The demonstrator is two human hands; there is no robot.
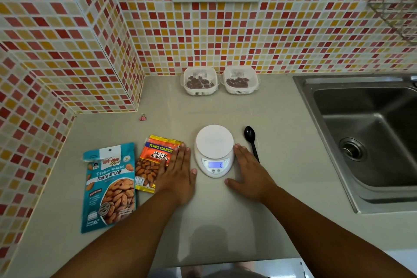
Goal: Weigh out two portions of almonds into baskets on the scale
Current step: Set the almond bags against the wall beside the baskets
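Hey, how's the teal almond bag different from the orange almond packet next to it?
The teal roasted-almond pouch is the larger of the two; the orange salted-almond packet is smaller. The teal pouch lies untouched at the far left, while the flat left hand rests partly on the orange packet, which sits nearer the white round kitchen scale. Both lie flat on the grey counter and picture almonds.
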